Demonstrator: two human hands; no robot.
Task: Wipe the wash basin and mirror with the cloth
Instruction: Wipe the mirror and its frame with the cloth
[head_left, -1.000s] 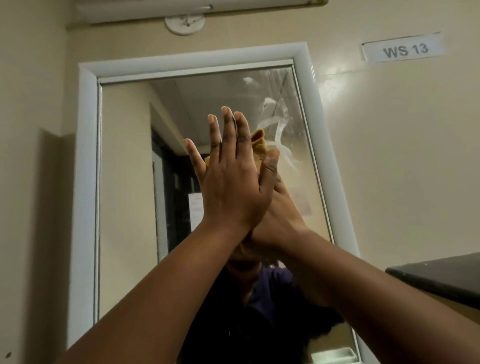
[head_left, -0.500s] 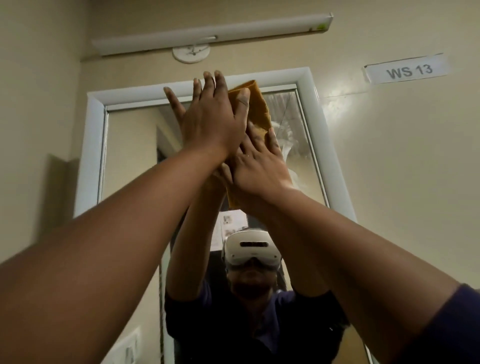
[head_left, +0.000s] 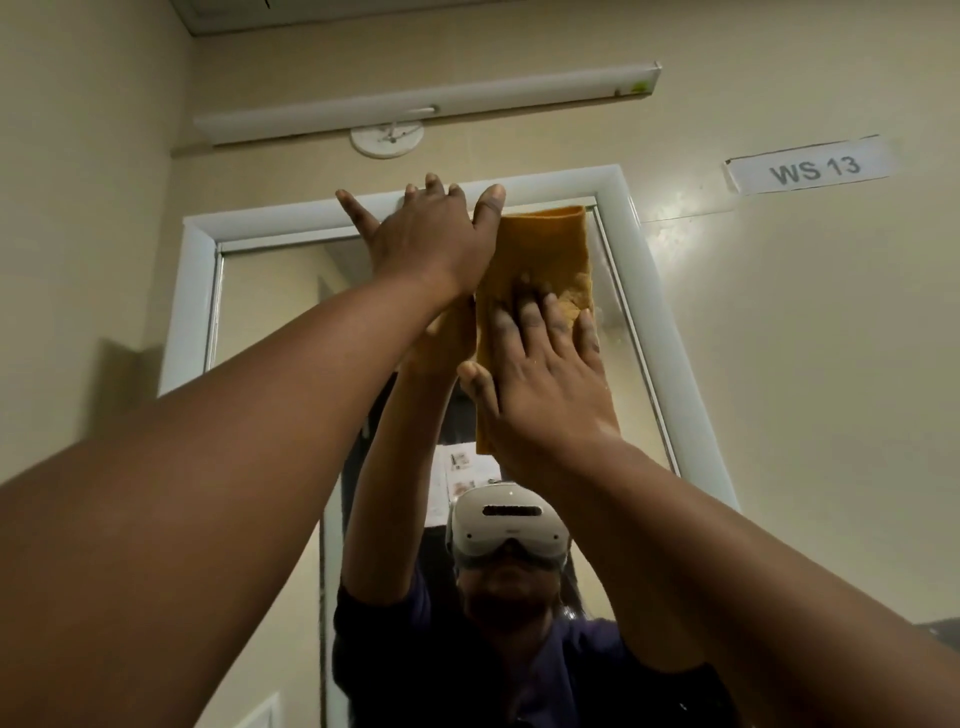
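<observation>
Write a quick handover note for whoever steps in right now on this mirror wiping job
Right hand: flat, fingers spread, pressing the orange cloth against the mirror near its top right corner.
Left hand: open, fingers spread, at the top edge of the mirror over the white frame, its thumb by the cloth's left edge.
Cloth: spread flat on the glass, upper edge just under the frame.
Done: cannot say for sure; hazy smears show on the glass right of the cloth.
Left: finish the mirror, including those smears. The basin is out of view, so its state is unknown.
</observation>
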